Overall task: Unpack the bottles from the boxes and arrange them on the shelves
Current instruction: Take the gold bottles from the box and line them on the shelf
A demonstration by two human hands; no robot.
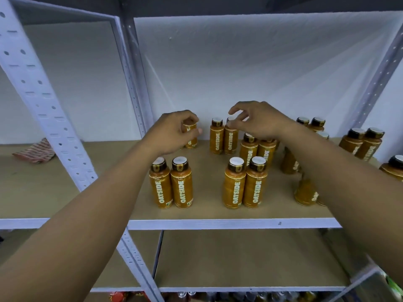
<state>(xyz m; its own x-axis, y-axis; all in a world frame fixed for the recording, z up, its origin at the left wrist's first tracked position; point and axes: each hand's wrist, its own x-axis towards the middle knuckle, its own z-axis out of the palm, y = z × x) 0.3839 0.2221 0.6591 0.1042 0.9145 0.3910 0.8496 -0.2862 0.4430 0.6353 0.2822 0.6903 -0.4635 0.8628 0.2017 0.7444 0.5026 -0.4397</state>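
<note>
the bottles (234, 188) have a smooth, glossy amber skin (plastic, by the sheen), with dark shiny caps (236, 168) topped in flat white. the shelf board (207, 208) is matt brown wood or fibreboard, the uprights (37, 83) pale painted perforated metal. a striped cloth (36, 150) looks soft and rumpled.

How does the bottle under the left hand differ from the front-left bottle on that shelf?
The gripped bottle stands at the back of the shelf; the front-left bottle stands near the edge. The left hand covers the gripped bottle's cap; the front-left bottle's white cap top shows. Both are upright orange Oatside bottles.
</note>
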